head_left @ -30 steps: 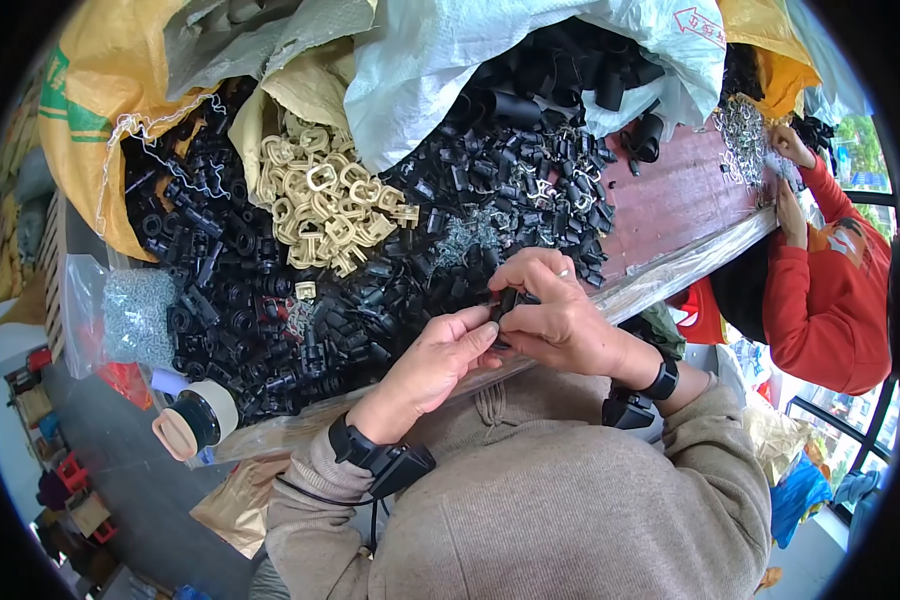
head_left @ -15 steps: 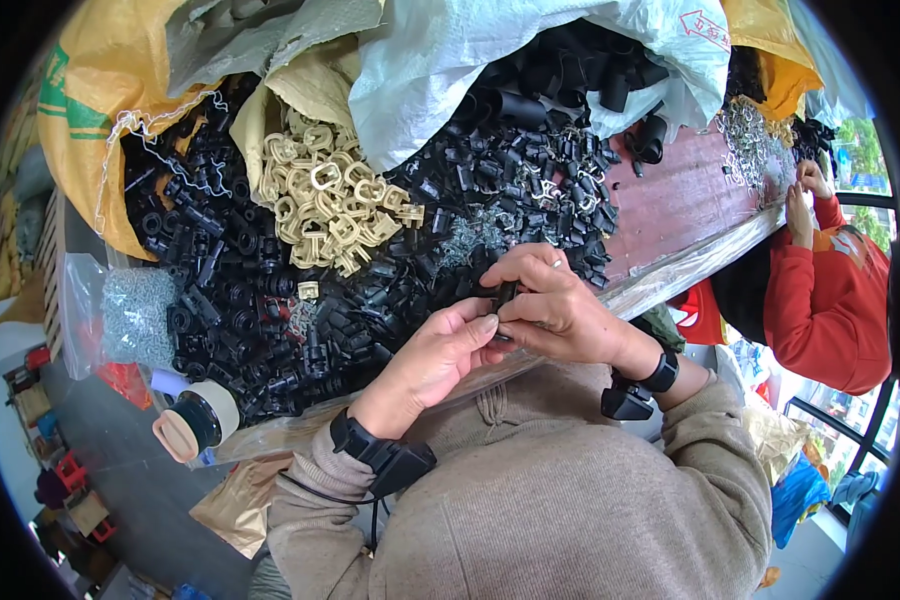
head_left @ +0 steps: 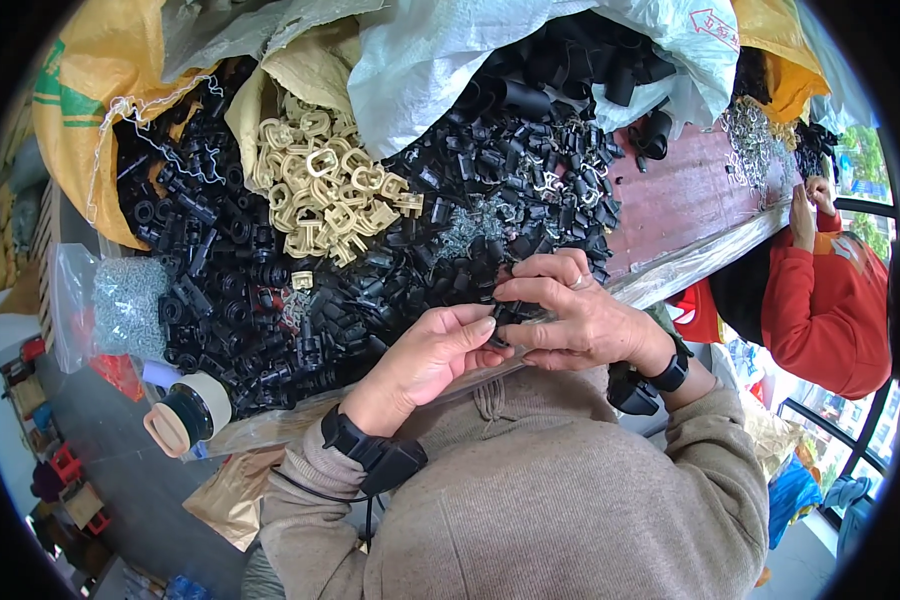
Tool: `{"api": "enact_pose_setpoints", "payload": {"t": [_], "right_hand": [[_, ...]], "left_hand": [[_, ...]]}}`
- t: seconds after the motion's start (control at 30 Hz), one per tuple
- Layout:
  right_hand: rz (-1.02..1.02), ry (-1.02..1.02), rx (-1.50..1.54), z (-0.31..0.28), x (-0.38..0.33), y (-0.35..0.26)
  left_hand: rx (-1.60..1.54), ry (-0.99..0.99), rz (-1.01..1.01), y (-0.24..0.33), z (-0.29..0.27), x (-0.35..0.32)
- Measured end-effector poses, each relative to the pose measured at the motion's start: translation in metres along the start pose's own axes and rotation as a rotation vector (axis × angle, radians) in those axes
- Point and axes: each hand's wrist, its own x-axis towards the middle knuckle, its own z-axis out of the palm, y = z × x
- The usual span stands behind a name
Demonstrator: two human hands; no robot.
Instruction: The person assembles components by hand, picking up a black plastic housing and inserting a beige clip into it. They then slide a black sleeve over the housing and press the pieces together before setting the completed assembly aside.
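The small black parts (head_left: 355,325) look glossy plastic.

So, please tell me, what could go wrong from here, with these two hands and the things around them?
The small black part is at the fingertips of the left hand and right hand, close to many black pieces; if it slips, it might be hard to find again.

The cup-like container is near the table's corner, so a bump might tip it.

The thin cable by the left sleeve could snag.
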Motion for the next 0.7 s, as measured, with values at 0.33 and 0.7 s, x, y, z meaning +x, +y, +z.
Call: {"api": "enact_pose_setpoints", "payload": {"t": [0.33,0.7], "right_hand": [[-0.053,-0.088,-0.039,0.011,0.0,0.0],[0.104,0.19,0.173,-0.014,0.001,0.01]], "left_hand": [[-0.022,-0.037,-0.055,-0.011,-0.003,0.002],[-0.053,-0.075,-0.036,-0.004,-0.004,0.002]]}}
